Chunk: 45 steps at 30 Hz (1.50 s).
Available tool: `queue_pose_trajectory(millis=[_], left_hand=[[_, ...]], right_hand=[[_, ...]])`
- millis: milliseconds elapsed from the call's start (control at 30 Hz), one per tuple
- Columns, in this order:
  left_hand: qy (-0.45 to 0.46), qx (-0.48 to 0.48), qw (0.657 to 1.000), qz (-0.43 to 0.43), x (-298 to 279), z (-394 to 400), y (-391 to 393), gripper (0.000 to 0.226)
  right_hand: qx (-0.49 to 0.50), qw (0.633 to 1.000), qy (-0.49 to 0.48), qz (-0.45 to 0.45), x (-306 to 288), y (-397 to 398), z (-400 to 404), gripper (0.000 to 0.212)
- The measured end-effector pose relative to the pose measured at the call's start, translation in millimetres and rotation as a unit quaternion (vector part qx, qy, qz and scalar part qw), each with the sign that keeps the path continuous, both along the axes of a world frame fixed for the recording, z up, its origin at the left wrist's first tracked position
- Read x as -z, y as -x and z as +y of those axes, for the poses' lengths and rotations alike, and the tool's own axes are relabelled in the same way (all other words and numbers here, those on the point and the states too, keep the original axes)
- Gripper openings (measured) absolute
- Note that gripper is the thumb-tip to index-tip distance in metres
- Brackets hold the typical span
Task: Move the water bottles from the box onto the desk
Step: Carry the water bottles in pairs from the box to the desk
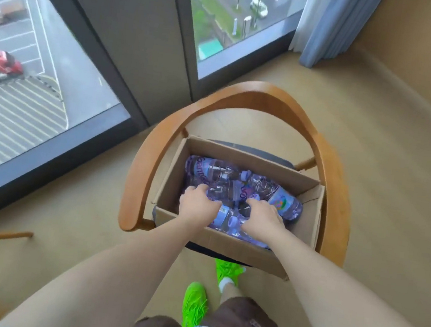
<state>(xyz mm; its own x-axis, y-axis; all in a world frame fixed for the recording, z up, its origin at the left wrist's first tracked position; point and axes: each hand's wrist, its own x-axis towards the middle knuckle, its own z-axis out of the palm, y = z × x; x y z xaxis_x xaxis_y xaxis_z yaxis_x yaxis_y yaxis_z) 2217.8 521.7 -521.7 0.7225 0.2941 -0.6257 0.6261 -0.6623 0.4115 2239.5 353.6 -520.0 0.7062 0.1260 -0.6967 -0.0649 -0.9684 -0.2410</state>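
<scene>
Indoors by windows, box on chair; both grips, left hand, right hand, clutch bottles

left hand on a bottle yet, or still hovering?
Touching. The head view shows the left hand down in the box, fingers curled over a water bottle.

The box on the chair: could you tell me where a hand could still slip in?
The box has a bare strip along its right wall, beside the bottles. The middle and left are crowded: the left hand and right hand lie on the pile.
</scene>
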Motion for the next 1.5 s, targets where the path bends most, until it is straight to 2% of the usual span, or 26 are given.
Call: queue_pose_trajectory(millis=[100,200,267,367,433,467,500,567,600,667,733,833,933,1000,1100,1167,1267,1333,1400,1500], left_hand=[[0.015,-0.126,0.991,0.047,23.1,-6.3,-12.2,0.053],[0.016,-0.241,0.967,0.085,44.8,-10.8,-27.8,0.061],[0.059,-0.351,0.926,0.121,57.7,-12.6,-38.3,0.061],[0.222,-0.475,0.84,0.144,74.4,-17.6,-47.2,0.048],[0.228,-0.484,0.83,0.158,83.4,-21.7,-48.1,0.048],[0.191,-0.464,0.848,0.17,86.9,-24.8,-46.6,0.053],[0.114,-0.418,0.883,0.182,90.4,-28.4,-43.5,0.061],[-0.079,-0.248,0.955,0.145,91.2,-37.5,-35.8,0.064],[-0.133,-0.15,0.975,0.096,90.8,-42.1,-30.6,0.058],[-0.147,0.009,0.988,0.037,90.0,-47.4,-21.9,0.047],[-0.137,0.081,0.986,0.042,89.4,-46.6,-21.2,0.043],[-0.137,0.214,0.967,0.011,90.3,-42.2,-25.5,0.049],[-0.02,0.305,0.952,0.015,94.0,-36.7,-34.0,0.055],[0.008,0.381,0.923,0.051,99.0,-29.7,-41.8,0.059],[-0.041,0.499,0.862,0.082,109.0,-24.2,-47.1,0.069],[-0.072,0.514,0.85,0.094,117.7,-26.0,-45.5,0.075],[-0.104,0.517,0.84,0.125,124.2,-33.6,-45.4,0.081],[-0.106,0.514,0.838,0.148,123.6,-35.0,-48.3,0.073],[-0.108,0.512,0.837,0.158,120.0,-34.8,-50.9,0.061],[-0.119,0.509,0.835,0.169,110.5,-36.9,-54.2,0.059]], right_hand=[[-0.03,0.998,-0.001,0.046,24.5,-9.4,0.4,0.06],[-0.07,0.995,0.002,0.077,45.7,-15.5,4.6,0.063],[-0.092,0.992,0.01,0.09,56.6,-16.9,7.4,0.062],[-0.111,0.988,0.013,0.102,69.9,-17.0,9.3,0.056],[-0.109,0.989,0.012,0.096,76.8,-18.1,6.8,0.058],[-0.108,0.99,0.013,0.092,79.4,-18.8,4.3,0.06],[-0.109,0.99,0.015,0.086,81.7,-19.3,1.0,0.062],[-0.122,0.99,0.014,0.073,85.5,-20.0,-6.0,0.063],[-0.128,0.989,0.01,0.068,87.3,-20.0,-9.4,0.061],[-0.134,0.989,-0.002,0.062,89.1,-19.9,-13.7,0.054],[-0.132,0.989,-0.009,0.066,88.4,-22.2,-13.8,0.052],[-0.118,0.99,-0.014,0.072,85.3,-27.4,-11.6,0.049],[-0.104,0.991,-0.025,0.077,82.2,-28.4,-14.0,0.044],[-0.094,0.992,-0.038,0.07,82.4,-26.4,-16.6,0.044],[-0.112,0.991,-0.037,0.062,86.7,-21.2,-20.2,0.057],[-0.125,0.988,-0.031,0.082,87.7,-20.0,-21.2,0.068],[-0.142,0.981,-0.043,0.127,83.4,-26.8,-23.0,0.064],[-0.172,0.97,-0.052,0.163,79.5,-34.3,-29.0,0.055],[-0.196,0.961,-0.059,0.185,76.8,-38.3,-36.7,0.056],[-0.206,0.965,-0.055,0.154,77.2,-33.9,-40.8,0.059]])
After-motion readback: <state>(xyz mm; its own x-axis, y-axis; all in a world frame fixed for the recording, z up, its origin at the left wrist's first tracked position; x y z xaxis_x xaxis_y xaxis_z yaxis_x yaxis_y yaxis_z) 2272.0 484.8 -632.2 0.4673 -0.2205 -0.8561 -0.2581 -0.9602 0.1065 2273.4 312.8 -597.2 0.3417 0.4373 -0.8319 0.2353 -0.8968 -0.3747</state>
